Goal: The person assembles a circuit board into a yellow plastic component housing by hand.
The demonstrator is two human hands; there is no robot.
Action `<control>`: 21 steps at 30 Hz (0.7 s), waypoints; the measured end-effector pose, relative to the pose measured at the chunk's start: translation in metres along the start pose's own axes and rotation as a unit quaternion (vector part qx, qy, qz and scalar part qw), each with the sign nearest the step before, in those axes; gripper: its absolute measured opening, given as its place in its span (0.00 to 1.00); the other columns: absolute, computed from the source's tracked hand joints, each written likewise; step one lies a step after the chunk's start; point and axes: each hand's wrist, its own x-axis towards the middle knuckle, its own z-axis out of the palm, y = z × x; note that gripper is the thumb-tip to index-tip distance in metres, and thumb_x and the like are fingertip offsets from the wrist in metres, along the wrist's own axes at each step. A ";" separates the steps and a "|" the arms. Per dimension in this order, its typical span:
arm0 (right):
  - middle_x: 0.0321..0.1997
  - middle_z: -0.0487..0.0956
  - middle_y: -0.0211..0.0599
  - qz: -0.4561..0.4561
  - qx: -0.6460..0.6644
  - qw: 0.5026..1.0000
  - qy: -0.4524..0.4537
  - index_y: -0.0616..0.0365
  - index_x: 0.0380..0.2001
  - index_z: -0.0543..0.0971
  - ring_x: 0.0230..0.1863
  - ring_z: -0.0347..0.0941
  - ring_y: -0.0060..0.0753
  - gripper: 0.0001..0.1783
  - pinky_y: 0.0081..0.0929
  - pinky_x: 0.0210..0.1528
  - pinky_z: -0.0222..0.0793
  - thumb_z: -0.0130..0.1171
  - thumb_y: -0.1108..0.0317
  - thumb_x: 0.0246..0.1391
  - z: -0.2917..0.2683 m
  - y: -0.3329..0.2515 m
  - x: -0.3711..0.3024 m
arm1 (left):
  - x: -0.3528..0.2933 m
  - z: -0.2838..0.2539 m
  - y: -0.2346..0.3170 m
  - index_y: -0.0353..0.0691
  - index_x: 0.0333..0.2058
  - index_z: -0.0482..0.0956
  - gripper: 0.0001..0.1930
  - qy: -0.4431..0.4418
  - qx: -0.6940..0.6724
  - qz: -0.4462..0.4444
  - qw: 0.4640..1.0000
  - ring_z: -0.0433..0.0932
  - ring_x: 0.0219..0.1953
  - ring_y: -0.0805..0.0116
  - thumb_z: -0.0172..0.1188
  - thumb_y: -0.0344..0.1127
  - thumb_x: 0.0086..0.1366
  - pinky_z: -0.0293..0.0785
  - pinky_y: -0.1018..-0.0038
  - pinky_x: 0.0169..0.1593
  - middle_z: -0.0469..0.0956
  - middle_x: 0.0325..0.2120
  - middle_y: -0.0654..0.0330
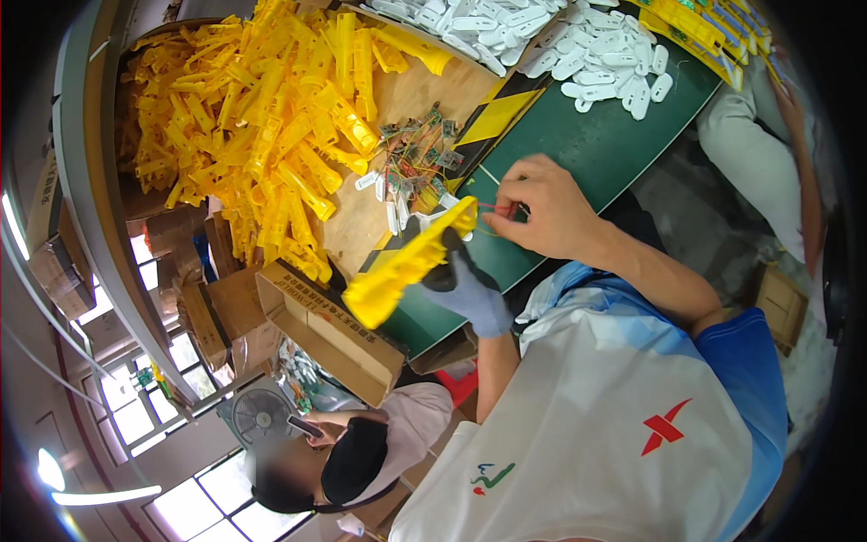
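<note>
My left hand (pixel 468 287), in a grey glove with dark fingers, grips a long yellow plastic housing (pixel 397 271) and holds it tilted above the green tabletop. The fingers of my bare right hand (pixel 546 210) are pinched together at the upper end of the housing. Between them run thin red wires (pixel 490 206) that lead toward that end; what the wires join to is hidden. Just beyond my hands, a tangle of small circuit boards with coloured wires (pixel 420 158) lies on the wooden board, with a few white plastic pieces (pixel 397 212) beside it.
A large heap of yellow housings (pixel 262 117) covers the far left of the wooden surface. White oval covers (pixel 614 59) are piled at the far right on the green table (pixel 578 135). An open cardboard box (pixel 334 339) stands at the left edge. Other people sit on both sides.
</note>
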 end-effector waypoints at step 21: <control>0.36 0.83 0.34 -0.026 0.223 0.953 -0.203 0.60 0.39 0.84 0.32 0.75 0.22 0.14 0.25 0.49 0.72 0.70 0.74 0.45 -0.007 -0.010 -0.025 | 0.046 -0.086 0.008 0.32 0.61 0.59 0.26 0.064 0.073 0.107 0.990 0.76 0.52 0.54 0.53 0.28 0.66 0.71 0.62 0.58 0.72 0.53 0.47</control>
